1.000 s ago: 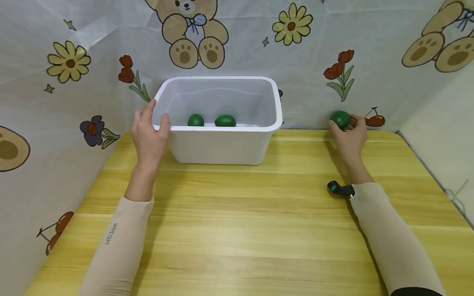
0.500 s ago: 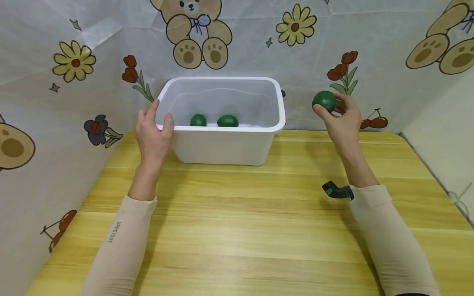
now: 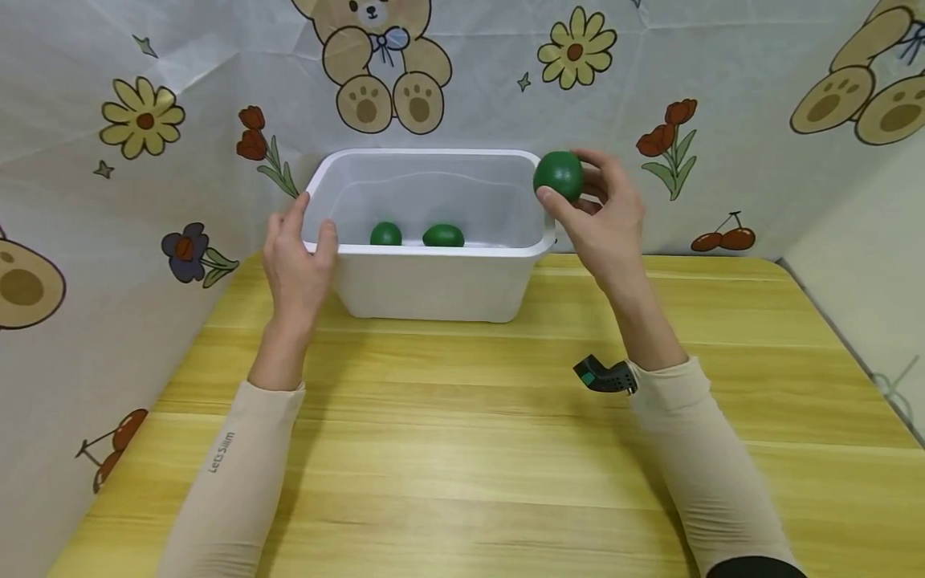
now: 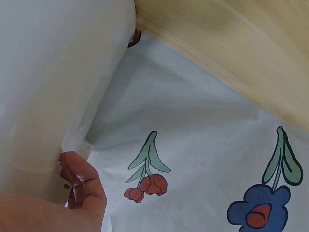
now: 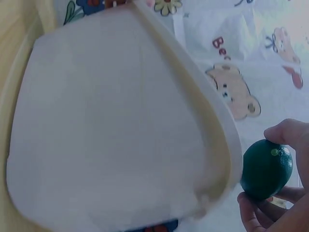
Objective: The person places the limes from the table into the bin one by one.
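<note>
A white plastic bin [image 3: 433,285] stands on the table against the back cloth. Two green oval fruits, one at the left [image 3: 386,234] and one at the right [image 3: 443,235], lie inside it. My left hand [image 3: 298,261] grips the bin's left front corner at the rim; the left wrist view shows its curled fingers [image 4: 84,181] against the bin's outer side. My right hand [image 3: 603,213] pinches a smooth, shiny green fruit [image 3: 560,175] between thumb and fingers, level with the bin's right rim. In the right wrist view this fruit [image 5: 267,169] is just outside the rim.
The wooden table [image 3: 462,449] stretches in front of the bin. A white cloth [image 3: 491,104] printed with bears and flowers hangs behind and along the left. A black device [image 3: 605,376] sits at the right wrist.
My right hand has lifted the green fruit from the table's back right and carried it leftward to the bin's right rim. The left hand stays on the bin.
</note>
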Action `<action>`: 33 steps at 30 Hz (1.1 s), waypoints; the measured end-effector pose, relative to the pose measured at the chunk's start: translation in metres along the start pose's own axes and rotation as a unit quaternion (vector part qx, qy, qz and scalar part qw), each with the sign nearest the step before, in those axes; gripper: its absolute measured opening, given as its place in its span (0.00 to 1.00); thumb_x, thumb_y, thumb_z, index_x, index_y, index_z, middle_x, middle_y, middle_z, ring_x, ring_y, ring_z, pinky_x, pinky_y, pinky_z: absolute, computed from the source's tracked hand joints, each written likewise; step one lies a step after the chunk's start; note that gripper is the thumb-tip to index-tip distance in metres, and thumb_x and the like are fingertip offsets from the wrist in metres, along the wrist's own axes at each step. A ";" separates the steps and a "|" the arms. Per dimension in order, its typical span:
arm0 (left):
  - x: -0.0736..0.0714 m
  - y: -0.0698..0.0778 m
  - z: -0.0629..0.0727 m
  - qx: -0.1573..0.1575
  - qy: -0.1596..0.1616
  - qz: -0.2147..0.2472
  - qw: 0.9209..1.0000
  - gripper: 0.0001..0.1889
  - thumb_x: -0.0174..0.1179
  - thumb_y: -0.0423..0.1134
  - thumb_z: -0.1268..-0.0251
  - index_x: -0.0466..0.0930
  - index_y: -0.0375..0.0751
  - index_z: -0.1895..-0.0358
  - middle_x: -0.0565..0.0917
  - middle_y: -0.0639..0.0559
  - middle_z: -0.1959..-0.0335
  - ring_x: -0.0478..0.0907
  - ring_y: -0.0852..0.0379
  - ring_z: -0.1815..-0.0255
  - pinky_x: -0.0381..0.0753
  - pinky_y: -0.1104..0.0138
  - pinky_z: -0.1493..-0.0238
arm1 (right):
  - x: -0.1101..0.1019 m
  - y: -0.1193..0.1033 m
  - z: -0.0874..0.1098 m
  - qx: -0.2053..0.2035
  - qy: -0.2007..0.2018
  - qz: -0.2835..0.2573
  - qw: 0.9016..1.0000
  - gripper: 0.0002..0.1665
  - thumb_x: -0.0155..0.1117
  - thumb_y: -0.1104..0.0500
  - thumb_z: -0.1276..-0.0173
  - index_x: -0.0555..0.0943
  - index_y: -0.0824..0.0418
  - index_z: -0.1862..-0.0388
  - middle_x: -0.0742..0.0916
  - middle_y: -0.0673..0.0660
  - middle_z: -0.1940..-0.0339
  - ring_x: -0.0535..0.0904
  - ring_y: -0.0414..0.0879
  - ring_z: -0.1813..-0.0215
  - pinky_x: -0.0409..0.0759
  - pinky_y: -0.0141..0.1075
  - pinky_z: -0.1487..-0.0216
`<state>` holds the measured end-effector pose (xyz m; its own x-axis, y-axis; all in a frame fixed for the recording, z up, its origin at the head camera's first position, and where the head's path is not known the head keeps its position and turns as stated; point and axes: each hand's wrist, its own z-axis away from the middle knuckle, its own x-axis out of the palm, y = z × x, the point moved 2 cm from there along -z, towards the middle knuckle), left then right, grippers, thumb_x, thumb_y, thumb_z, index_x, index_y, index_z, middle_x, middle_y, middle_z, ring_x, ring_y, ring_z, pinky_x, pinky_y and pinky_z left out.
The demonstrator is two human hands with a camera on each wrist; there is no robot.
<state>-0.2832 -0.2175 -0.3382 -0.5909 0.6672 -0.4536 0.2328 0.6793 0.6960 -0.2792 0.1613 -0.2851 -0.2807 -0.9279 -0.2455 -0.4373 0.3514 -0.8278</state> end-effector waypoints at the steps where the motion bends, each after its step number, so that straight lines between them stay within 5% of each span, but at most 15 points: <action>1: 0.000 0.000 0.000 0.000 0.001 0.000 1.000 0.33 0.51 0.54 0.27 0.73 0.45 0.23 0.77 0.32 0.47 0.77 0.38 0.48 0.75 0.52 0.49 | 0.006 -0.003 0.000 -0.008 -0.003 -0.007 1.000 0.35 0.77 0.51 0.34 0.78 0.51 0.29 0.85 0.57 0.40 0.82 0.45 0.42 0.80 0.33 0.40; 13: 0.001 0.005 0.000 0.008 -0.001 0.000 1.000 0.33 0.51 0.54 0.27 0.73 0.43 0.23 0.77 0.31 0.47 0.76 0.38 0.49 0.73 0.54 0.50 | 0.042 -0.001 0.010 -0.109 -0.049 0.114 0.986 0.36 0.78 0.50 0.36 0.78 0.58 0.31 0.87 0.56 0.40 0.85 0.48 0.41 0.81 0.41 0.36; 33: -0.001 0.002 0.000 -0.002 -0.005 0.000 1.000 0.33 0.51 0.54 0.26 0.73 0.44 0.23 0.77 0.32 0.47 0.76 0.40 0.50 0.72 0.56 0.51 | 0.038 0.010 0.011 -0.102 -0.045 0.148 0.983 0.30 0.67 0.54 0.29 0.78 0.63 0.30 0.83 0.61 0.33 0.77 0.55 0.30 0.73 0.45 0.26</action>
<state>-0.2820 -0.2171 -0.3367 -0.5839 0.6697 -0.4589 0.2294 0.6783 0.6981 -0.2852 0.1283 -0.3082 -0.3490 -0.7853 -0.5114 -0.5121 0.6169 -0.5977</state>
